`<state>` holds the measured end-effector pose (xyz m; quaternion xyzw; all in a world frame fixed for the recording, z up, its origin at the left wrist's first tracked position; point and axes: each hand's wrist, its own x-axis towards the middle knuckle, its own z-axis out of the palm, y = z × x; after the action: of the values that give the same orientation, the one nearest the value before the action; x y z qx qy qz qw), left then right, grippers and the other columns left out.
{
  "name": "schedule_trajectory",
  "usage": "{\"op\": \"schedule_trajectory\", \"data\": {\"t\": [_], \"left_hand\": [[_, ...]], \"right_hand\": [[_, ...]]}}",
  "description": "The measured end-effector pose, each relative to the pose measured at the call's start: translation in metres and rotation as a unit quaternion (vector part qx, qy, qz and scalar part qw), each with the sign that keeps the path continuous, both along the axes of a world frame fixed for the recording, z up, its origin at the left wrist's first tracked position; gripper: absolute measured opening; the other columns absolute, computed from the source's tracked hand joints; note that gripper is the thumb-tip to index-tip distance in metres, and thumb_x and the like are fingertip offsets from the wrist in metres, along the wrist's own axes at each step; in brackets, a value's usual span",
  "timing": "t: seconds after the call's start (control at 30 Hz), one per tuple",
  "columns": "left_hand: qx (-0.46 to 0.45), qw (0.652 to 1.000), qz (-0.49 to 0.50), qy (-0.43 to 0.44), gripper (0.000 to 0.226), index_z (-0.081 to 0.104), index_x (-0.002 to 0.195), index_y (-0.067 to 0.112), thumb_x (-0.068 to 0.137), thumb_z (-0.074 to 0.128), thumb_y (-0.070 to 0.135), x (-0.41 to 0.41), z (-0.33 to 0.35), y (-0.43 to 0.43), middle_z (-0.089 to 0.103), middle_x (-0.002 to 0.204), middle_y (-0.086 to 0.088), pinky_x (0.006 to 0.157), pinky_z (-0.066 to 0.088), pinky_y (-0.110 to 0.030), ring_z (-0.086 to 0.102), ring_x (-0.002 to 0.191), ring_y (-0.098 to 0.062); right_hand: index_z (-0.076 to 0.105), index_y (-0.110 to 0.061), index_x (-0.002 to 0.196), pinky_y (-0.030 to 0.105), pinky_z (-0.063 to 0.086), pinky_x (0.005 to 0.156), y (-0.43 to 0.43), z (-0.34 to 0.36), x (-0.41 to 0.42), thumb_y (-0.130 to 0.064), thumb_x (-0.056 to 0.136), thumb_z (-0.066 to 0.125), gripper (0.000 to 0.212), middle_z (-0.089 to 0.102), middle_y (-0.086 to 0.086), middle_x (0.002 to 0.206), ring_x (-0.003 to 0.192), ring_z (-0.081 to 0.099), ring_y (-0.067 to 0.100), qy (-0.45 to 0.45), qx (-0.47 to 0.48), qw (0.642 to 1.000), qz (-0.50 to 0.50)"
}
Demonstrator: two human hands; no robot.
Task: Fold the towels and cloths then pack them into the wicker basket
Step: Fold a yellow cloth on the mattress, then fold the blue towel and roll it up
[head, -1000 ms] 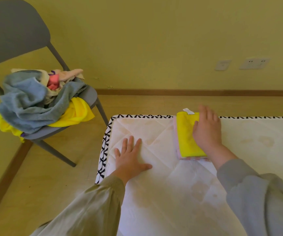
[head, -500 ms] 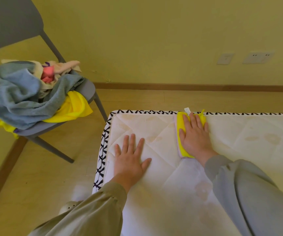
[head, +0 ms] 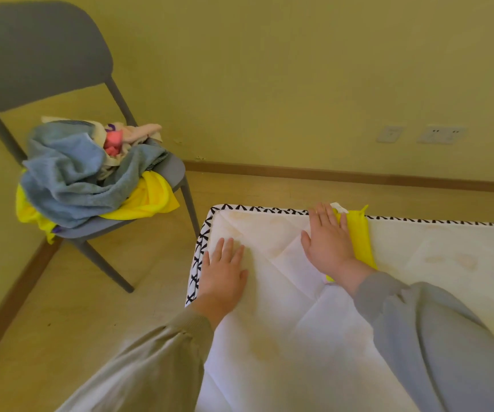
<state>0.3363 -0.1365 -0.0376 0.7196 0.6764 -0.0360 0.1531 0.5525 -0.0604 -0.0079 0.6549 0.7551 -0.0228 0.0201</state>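
A folded yellow cloth (head: 359, 237) with a white tag lies at the far edge of the white mattress (head: 284, 322). My right hand (head: 327, 242) lies flat, fingers spread, pressing on the cloth's left part and covering most of it. My left hand (head: 223, 273) rests flat and open on the mattress near its left corner, apart from the cloth. A heap of unfolded towels and cloths (head: 85, 176), blue, yellow, pink and cream, sits on a grey chair (head: 165, 173) at the left. No wicker basket is in view.
The mattress has a black-and-white patterned border (head: 196, 263) and lies on a wooden floor (head: 91, 307). A yellow wall with a brown skirting board and two sockets (head: 418, 133) runs behind. The chair's legs stand close to the mattress corner.
My right hand has slid leftward across the yellow cloth, from its right side to its left, so the cloth's right strip now shows. The left hand stays flat in place.
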Motion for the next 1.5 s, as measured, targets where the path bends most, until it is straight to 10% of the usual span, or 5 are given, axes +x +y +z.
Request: {"op": "schedule_trajectory", "data": {"t": [0.97,1.27,1.43,1.5], "left_hand": [[0.169,0.953,0.251,-0.01,0.069,0.001,0.152,0.024,0.096,0.042,0.026,-0.255,0.049,0.021,-0.009,0.16,-0.004,0.119,0.009,-0.045,-0.007,0.147,-0.022],[0.123,0.876,0.377,-0.275,0.081,0.003,0.152,0.032,0.09,0.052,0.014,-0.335,0.06,0.079,-0.001,0.158,-0.005,0.098,0.039,-0.029,0.027,0.141,-0.028],[0.11,0.936,0.294,-0.156,0.065,0.029,0.148,0.026,0.09,0.051,0.009,-0.341,0.062,0.091,0.003,0.157,-0.008,0.099,0.04,-0.029,0.036,0.136,-0.026],[0.125,0.942,0.286,-0.123,0.051,0.044,0.138,0.019,0.089,0.051,0.008,-0.337,0.066,0.093,0.027,0.149,-0.007,0.093,0.043,-0.029,0.049,0.122,-0.026]], "right_hand": [[0.015,-0.013,0.15,0.048,0.007,0.118,0.041,0.026,-0.328,-0.036,0.096,0.043,0.065,0.0,0.004,0.16,0.147,0.002,0.02,0.203,-0.001,0.961,0.189],[0.017,-0.032,0.15,0.034,0.04,0.103,0.084,0.03,-0.404,-0.019,0.083,0.065,0.083,-0.009,0.007,0.159,0.143,0.022,0.028,0.148,-0.153,0.943,0.255],[0.053,-0.02,0.083,0.031,0.044,0.087,0.08,0.019,-0.419,-0.01,0.086,0.054,0.01,0.026,0.011,0.15,0.121,0.05,0.028,0.113,-0.121,0.964,0.207],[0.038,-0.022,0.067,0.031,0.041,0.075,0.083,0.018,-0.42,-0.01,0.087,0.052,0.027,0.052,0.012,0.123,0.1,0.057,0.029,0.147,-0.094,0.967,0.187]]}}
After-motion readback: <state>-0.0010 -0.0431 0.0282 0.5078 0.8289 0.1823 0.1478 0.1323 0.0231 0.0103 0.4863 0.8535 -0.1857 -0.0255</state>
